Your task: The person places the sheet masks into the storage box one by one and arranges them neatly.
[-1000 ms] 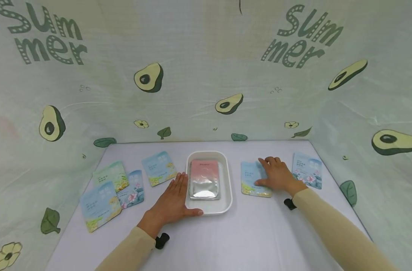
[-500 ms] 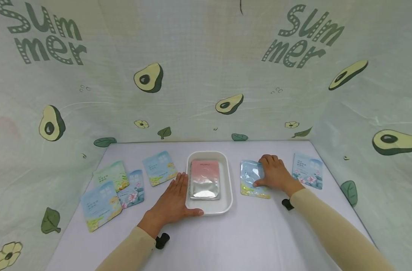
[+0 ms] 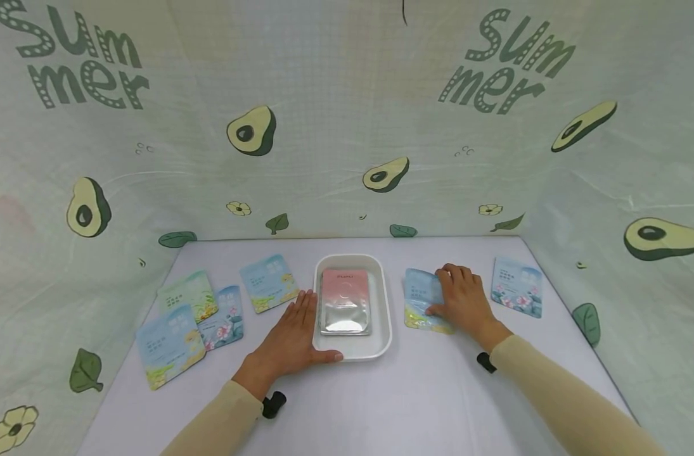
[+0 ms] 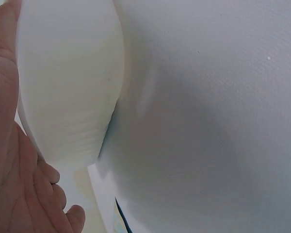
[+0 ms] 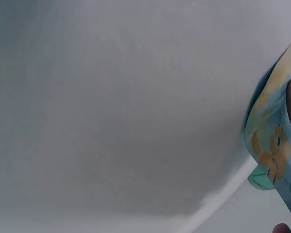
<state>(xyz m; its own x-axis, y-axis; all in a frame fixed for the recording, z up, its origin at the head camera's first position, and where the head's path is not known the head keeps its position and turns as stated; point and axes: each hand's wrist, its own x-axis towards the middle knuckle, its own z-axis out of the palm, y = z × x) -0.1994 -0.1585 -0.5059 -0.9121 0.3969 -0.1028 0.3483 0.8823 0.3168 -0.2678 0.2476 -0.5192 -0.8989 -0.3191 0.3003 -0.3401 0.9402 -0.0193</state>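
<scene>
My left hand [image 3: 289,339] lies along the left side of a white tray [image 3: 385,316], fingers straight and together, thumb stretched across its near left corner. In the left wrist view, that hand is against the tray's outer wall [image 4: 70,87]. A pink and silver face mask sachet [image 3: 345,297] lies in the tray, apparently on others. On the right, my right hand [image 3: 466,304] pinches a light blue face mask sachet [image 3: 419,292] by its right side, thumb near, fingers far. The sachet buckles, and its edge [image 5: 262,145] bows off the table in the right wrist view.
A blue sachet with pink flowers [image 3: 518,288] lies beyond my right hand. On the left are another blue sachet [image 3: 269,282], a green one [image 3: 184,294], a flowered one [image 3: 224,320] and a larger-looking blue one [image 3: 170,345], the last three overlapping. A printed cloth [image 3: 324,126] hangs behind.
My right hand has closed in on the light blue sachet from its right side, and the sachet has bent and shifted slightly left. The left hand and tray stay put.
</scene>
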